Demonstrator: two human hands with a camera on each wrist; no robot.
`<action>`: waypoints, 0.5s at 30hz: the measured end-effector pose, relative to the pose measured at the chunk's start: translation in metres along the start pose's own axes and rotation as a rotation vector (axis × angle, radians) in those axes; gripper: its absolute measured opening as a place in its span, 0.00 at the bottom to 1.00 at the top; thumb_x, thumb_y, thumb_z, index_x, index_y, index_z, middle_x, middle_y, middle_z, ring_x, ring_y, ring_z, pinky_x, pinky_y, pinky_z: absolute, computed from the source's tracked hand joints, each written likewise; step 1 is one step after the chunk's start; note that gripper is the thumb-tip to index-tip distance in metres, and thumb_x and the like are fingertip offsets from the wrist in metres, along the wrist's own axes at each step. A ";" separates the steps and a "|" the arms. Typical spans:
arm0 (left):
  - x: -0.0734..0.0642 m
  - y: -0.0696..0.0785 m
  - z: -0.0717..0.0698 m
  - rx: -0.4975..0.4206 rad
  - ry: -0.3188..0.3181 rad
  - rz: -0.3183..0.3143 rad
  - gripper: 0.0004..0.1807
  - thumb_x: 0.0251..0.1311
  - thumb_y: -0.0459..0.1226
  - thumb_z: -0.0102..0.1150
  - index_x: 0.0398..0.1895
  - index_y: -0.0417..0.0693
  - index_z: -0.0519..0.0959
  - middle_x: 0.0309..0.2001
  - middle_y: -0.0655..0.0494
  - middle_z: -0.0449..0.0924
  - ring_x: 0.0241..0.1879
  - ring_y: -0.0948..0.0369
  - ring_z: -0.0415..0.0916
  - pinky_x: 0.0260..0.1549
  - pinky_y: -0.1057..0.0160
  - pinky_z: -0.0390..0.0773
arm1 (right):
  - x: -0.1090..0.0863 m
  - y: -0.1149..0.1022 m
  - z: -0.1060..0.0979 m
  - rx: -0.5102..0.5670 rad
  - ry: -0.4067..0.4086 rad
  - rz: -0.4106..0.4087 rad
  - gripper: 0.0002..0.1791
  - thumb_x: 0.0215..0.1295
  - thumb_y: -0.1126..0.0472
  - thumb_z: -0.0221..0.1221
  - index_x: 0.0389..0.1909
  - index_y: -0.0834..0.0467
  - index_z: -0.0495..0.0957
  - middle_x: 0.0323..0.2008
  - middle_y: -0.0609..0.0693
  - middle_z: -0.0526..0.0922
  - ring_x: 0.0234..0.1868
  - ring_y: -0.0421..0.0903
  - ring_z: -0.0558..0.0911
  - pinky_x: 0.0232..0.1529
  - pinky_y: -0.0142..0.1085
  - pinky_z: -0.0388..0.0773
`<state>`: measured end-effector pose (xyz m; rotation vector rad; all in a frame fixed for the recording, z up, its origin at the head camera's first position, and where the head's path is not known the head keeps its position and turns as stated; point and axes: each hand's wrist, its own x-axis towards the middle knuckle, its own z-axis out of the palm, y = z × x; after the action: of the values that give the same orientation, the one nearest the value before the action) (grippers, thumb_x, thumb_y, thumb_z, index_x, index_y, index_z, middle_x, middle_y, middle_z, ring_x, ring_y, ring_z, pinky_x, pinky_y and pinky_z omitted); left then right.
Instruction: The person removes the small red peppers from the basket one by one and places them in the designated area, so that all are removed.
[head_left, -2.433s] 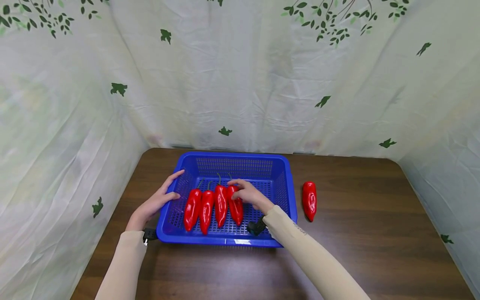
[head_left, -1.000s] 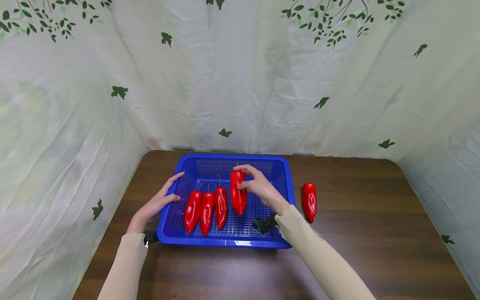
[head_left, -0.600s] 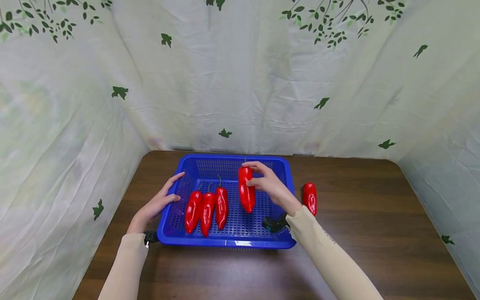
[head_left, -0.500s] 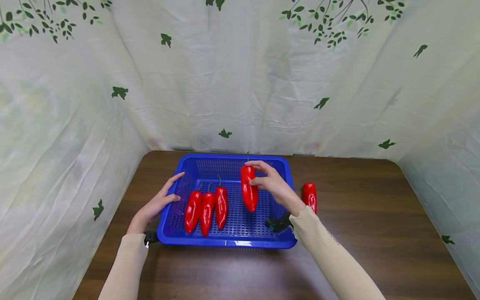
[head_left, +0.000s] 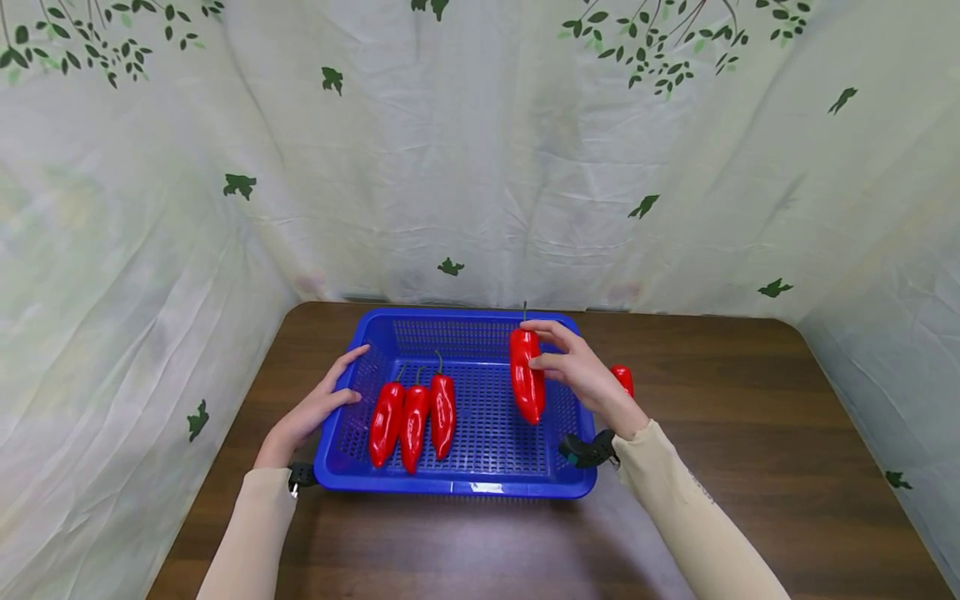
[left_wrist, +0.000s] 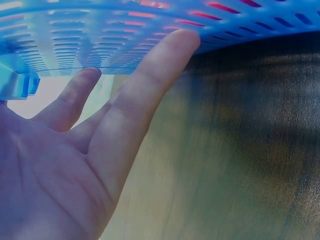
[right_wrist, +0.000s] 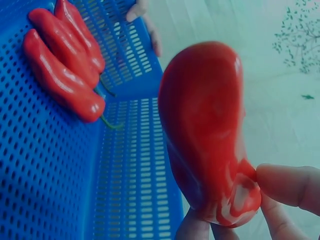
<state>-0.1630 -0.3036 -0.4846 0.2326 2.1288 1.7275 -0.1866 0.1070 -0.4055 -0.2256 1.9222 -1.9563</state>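
My right hand (head_left: 585,375) holds a glossy red pepper (head_left: 528,379) near its stem end, thumb on the side toward me and fingers over the top. This pepper hangs tip-down over the right part of the blue plastic basket (head_left: 457,487), its stem pointing up. My left hand (head_left: 311,412) rests at the basket's left rim with thumb and fingers spread; in the left wrist view its straight fingers reach the slotted wall. Inside the basket, a left pepper (head_left: 386,423), a middle pepper (head_left: 413,428) and a right pepper (head_left: 442,417) lie side by side.
Another red pepper (head_left: 622,378) lies on the brown wooden table (head_left: 750,433) right of the basket, mostly hidden behind my right wrist. A pale curtain (head_left: 480,167) with leaf prints encloses the table at the back and sides.
My right hand has lifted one pepper from the row in the basket and carried it up and to the right. My left hand stays at the rim; the other three peppers have not moved.
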 end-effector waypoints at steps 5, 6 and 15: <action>0.000 0.000 0.000 0.003 0.002 -0.005 0.38 0.66 0.33 0.45 0.75 0.66 0.45 0.73 0.40 0.36 0.66 0.33 0.48 0.52 0.39 0.70 | -0.008 0.006 -0.013 -0.006 0.019 0.016 0.29 0.63 0.70 0.54 0.66 0.57 0.65 0.65 0.58 0.64 0.54 0.57 0.73 0.46 0.40 0.78; -0.001 0.001 0.000 0.002 0.003 -0.006 0.38 0.66 0.33 0.45 0.75 0.66 0.45 0.73 0.40 0.36 0.66 0.33 0.48 0.52 0.39 0.70 | -0.009 0.007 -0.016 -0.010 0.024 0.020 0.29 0.63 0.70 0.54 0.66 0.57 0.65 0.65 0.58 0.64 0.54 0.56 0.73 0.46 0.40 0.78; -0.001 0.003 0.001 -0.003 0.004 -0.012 0.38 0.67 0.33 0.45 0.75 0.66 0.45 0.73 0.40 0.37 0.66 0.34 0.50 0.51 0.40 0.72 | -0.020 0.011 -0.036 -0.022 0.058 0.018 0.30 0.63 0.72 0.53 0.68 0.58 0.62 0.66 0.60 0.61 0.55 0.57 0.72 0.48 0.40 0.78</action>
<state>-0.1623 -0.3020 -0.4822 0.2152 2.1254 1.7259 -0.1805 0.1480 -0.4150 -0.1586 1.9761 -1.9503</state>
